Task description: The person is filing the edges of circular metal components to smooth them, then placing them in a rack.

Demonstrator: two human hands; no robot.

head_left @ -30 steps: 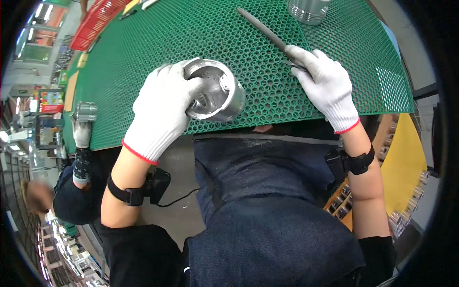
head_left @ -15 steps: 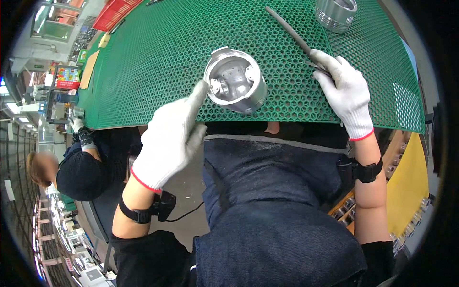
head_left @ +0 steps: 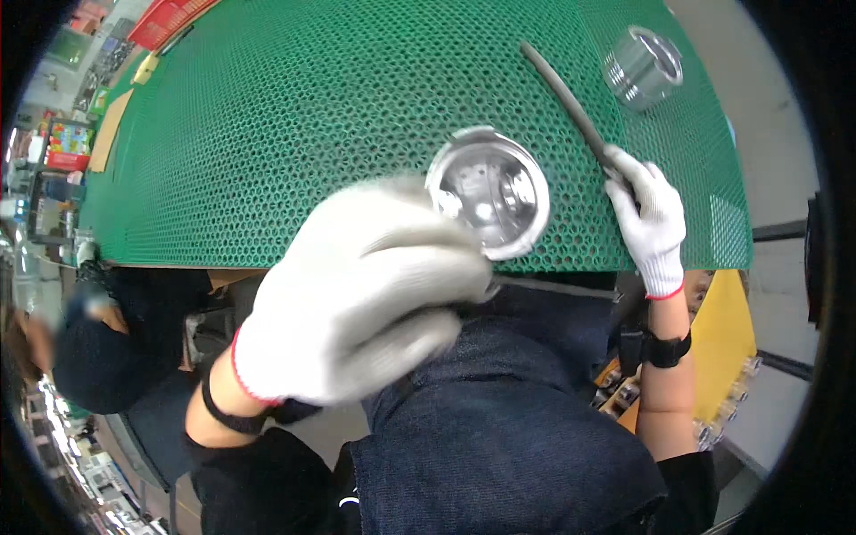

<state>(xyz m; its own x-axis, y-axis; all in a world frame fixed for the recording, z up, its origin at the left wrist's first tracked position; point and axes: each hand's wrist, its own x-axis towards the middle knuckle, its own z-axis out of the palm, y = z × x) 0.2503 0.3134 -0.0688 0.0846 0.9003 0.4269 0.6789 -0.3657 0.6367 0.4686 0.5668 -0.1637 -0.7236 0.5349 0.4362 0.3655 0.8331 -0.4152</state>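
Observation:
A shiny metal piston stands on the green mesh mat, its hollow side facing up. My left hand, in a white knitted glove, is raised over the mat's near edge and covers the piston's left side. Motion smears its partly bent fingers, so whether it touches the piston cannot be made out. To the right, my gloved right hand is closed round the near end of a long grey file. The file's far end points away and to the left over the mat.
A second metal piston stands at the far right of the green mat. A red crate and a piece of cardboard lie at the left. Another person works there. A yellow sheet is below the right edge.
My left hand has risen from the piston's rim and moved right, its fingers bending. My right hand still holds the file. The whole view has shifted, moving the mat and pistons within it.

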